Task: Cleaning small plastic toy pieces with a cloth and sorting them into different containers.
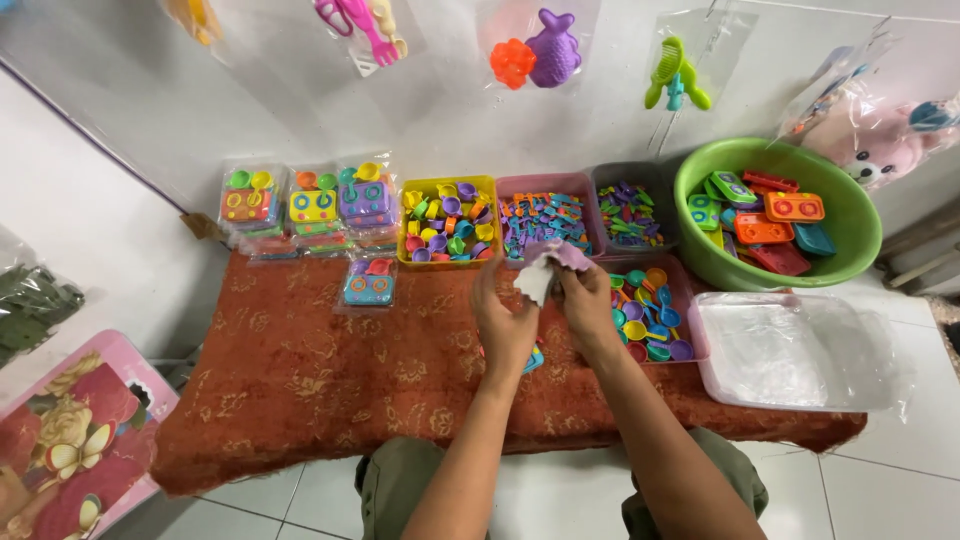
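Purple toy piece (566,254): pinched between our two hands above the table's middle, with a pale bit of clear wrapping (535,283) hanging under it — what kind of piece it is, we cannot tell.
Left hand (503,318): fingers closed up on the lower edge of the wrapping, thumb side toward the piece.
Right hand (590,300): fingers closed on the piece from the right, just over the pink tray of small cups and spoons (650,315).
Rust-red cloth (300,380): covers the low table; a small blue-and-red part (534,357) lies on it under our left wrist.
Near neighbours: yellow tray of little cups (448,222), pink tray of cutlery (543,222), grey tray (628,215), green basin of toy stoves (778,212), stack of clear lids (795,350), packed sets (312,208).
Risk — slip: we judge the grip light, so the piece could drop into the pink tray and mix with the loose parts.
Risk — knock: the left forearm might sweep the small part off the cloth.
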